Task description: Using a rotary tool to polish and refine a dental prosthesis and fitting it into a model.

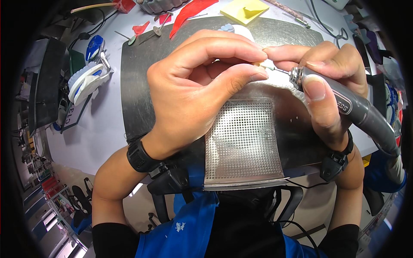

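My left hand [193, 81] pinches a small cream-coloured piece [258, 64] between thumb and fingertips; most of it is hidden, and it may be a dental crown. My right hand [331, 77] is wrapped round a dark grey rotary handpiece [359, 107] with a metal collar. From the handpiece a thin shank runs left to a small pale bur [269, 66], which is at or against the cream piece. The fingertips of both hands meet there. Below them lies a perforated metal grate [243, 142] set in a dark metal work plate [140, 81].
A plaster dental model in an articulator [88, 79] stands at the left. Beyond my hands lie red sheet scraps [189, 15], mounted discs [157, 31], a yellow note pad [244, 10] and a pale model with blue teeth [227, 28]. A cord [322, 21] curls at the far right.
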Motion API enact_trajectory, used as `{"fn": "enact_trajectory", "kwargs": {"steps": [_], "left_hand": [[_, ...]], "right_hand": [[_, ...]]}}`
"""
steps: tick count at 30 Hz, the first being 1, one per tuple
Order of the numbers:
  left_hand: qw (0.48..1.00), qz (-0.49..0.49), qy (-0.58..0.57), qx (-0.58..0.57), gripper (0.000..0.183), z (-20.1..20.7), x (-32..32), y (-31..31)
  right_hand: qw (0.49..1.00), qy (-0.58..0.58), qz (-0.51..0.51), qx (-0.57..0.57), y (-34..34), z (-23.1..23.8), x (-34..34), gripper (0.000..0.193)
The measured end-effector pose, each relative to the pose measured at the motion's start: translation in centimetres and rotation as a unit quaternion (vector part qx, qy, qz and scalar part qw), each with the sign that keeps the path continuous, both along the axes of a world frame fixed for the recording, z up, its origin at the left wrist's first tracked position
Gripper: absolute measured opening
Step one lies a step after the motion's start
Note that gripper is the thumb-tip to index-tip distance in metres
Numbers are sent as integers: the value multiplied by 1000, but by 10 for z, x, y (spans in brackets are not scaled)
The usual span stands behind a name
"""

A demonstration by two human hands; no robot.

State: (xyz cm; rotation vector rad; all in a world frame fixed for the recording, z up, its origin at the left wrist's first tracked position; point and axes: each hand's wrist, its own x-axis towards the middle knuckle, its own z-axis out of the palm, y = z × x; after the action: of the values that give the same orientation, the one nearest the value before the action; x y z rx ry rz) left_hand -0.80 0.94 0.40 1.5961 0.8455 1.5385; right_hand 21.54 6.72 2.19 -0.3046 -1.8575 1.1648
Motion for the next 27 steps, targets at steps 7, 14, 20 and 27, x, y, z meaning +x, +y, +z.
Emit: {"fn": "enact_trajectory", "kwargs": {"steps": [7, 14, 20, 27], "left_hand": [[1000, -3, -3, -7, 20, 0, 1, 1], [1000, -3, 12, 3, 21, -1, -2, 1], [1000, -3, 6, 4, 20, -1, 3, -1], [961, 13, 275, -1, 17, 11, -7, 3]], "right_hand": [[999, 20, -17, -31, -5, 0, -4, 20], [999, 29, -8, -40, -3, -1, -5, 18], [1000, 4, -25, -9, -3, 4, 0, 13], [980, 84, -154, -98, 25, -3, 6, 23]]}}
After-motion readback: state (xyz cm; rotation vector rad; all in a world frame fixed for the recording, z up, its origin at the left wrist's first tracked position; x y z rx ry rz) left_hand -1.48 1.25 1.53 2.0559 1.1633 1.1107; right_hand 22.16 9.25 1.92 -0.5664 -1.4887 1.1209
